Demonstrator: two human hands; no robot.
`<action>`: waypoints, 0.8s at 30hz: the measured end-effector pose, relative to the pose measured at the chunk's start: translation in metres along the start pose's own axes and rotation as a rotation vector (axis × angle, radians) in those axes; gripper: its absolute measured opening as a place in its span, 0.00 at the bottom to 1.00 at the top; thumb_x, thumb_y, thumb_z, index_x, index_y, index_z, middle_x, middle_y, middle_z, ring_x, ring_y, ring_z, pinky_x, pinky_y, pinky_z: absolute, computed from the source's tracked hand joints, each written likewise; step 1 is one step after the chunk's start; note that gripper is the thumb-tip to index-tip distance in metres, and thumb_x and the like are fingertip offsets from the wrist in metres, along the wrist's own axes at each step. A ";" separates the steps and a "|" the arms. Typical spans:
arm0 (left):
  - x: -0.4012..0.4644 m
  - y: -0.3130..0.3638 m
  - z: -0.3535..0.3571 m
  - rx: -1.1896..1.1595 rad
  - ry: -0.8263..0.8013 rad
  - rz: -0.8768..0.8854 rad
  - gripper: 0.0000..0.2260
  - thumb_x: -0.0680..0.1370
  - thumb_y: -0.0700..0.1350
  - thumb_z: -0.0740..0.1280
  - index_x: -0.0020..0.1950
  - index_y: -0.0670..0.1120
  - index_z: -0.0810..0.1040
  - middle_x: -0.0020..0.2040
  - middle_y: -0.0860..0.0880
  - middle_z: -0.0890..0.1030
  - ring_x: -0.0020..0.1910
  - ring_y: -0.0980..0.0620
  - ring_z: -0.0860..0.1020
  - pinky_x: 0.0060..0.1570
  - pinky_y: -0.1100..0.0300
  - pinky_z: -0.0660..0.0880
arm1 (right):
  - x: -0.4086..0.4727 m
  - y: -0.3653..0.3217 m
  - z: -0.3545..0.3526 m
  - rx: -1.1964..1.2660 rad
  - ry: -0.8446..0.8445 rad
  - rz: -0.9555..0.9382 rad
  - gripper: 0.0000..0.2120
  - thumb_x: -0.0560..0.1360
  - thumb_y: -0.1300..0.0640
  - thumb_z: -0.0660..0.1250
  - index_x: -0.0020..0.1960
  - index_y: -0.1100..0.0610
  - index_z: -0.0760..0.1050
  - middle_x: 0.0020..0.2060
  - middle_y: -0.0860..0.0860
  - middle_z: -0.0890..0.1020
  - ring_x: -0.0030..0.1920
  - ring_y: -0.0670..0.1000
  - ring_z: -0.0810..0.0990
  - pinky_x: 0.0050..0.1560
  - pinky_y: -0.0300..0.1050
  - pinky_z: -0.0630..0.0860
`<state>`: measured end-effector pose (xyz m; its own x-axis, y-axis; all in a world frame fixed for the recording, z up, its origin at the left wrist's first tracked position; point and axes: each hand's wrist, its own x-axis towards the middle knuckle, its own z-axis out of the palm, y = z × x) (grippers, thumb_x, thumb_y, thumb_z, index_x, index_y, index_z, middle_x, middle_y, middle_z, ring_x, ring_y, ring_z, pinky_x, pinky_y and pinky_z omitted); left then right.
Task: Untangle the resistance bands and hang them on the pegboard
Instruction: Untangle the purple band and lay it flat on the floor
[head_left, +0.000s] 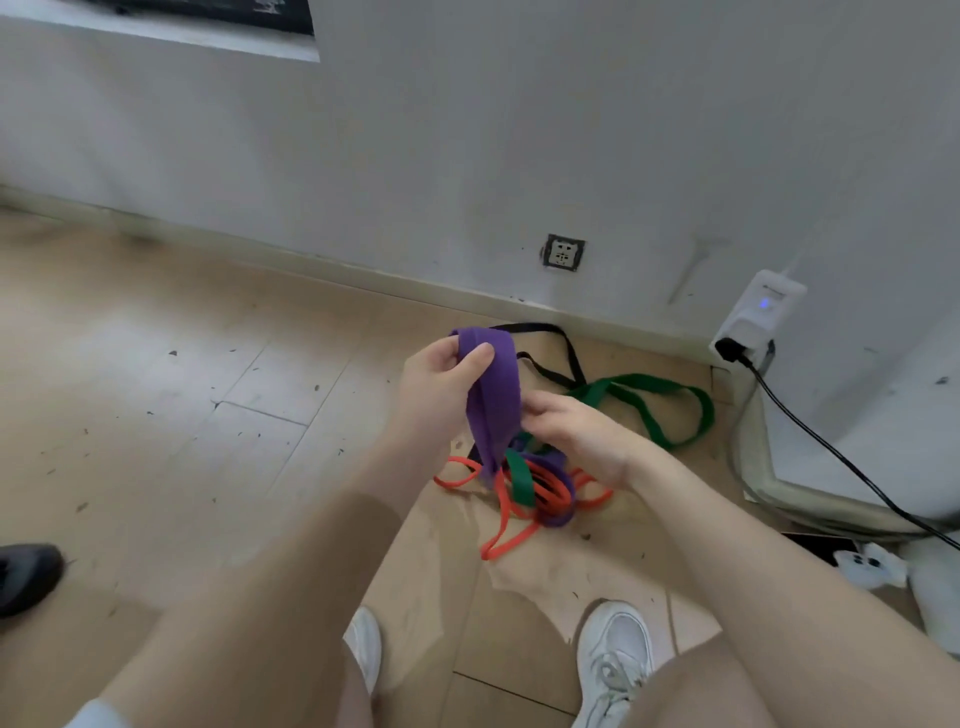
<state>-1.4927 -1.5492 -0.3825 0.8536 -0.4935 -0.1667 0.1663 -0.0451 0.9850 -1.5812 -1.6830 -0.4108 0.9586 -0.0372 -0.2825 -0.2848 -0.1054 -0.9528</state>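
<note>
wood floor (156, 389) bears tangled bands (535, 488), green band (670, 410).

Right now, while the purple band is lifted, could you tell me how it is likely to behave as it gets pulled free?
The purple band looks floppy: it drapes limply from the left hand. It will probably drag the orange band and green band along, since its lower end runs into their tangle. It seems light, held by fingertips alone.
</note>
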 end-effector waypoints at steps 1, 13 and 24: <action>0.001 0.003 -0.002 -0.031 -0.026 0.001 0.06 0.78 0.41 0.64 0.48 0.44 0.81 0.42 0.44 0.82 0.40 0.50 0.79 0.43 0.56 0.76 | -0.001 0.001 0.000 -0.047 -0.021 -0.017 0.17 0.77 0.65 0.58 0.62 0.50 0.73 0.58 0.47 0.80 0.59 0.44 0.78 0.60 0.39 0.73; -0.001 -0.002 -0.005 0.058 -0.047 -0.248 0.12 0.80 0.52 0.59 0.56 0.46 0.73 0.54 0.47 0.80 0.54 0.52 0.78 0.47 0.62 0.74 | 0.017 -0.037 0.019 0.240 0.705 0.028 0.07 0.78 0.59 0.63 0.47 0.58 0.79 0.37 0.50 0.82 0.38 0.46 0.78 0.38 0.36 0.74; -0.029 0.019 -0.012 -0.029 -0.010 0.416 0.19 0.72 0.37 0.70 0.57 0.56 0.73 0.53 0.50 0.81 0.54 0.49 0.80 0.57 0.48 0.76 | 0.013 -0.162 0.026 1.052 0.616 -0.075 0.08 0.73 0.62 0.69 0.38 0.63 0.74 0.27 0.53 0.78 0.22 0.46 0.77 0.23 0.33 0.74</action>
<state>-1.5080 -1.5253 -0.3593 0.8461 -0.4729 0.2457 -0.1775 0.1846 0.9666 -1.5224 -1.6405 -0.2629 0.7279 -0.5606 -0.3948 0.1890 0.7175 -0.6704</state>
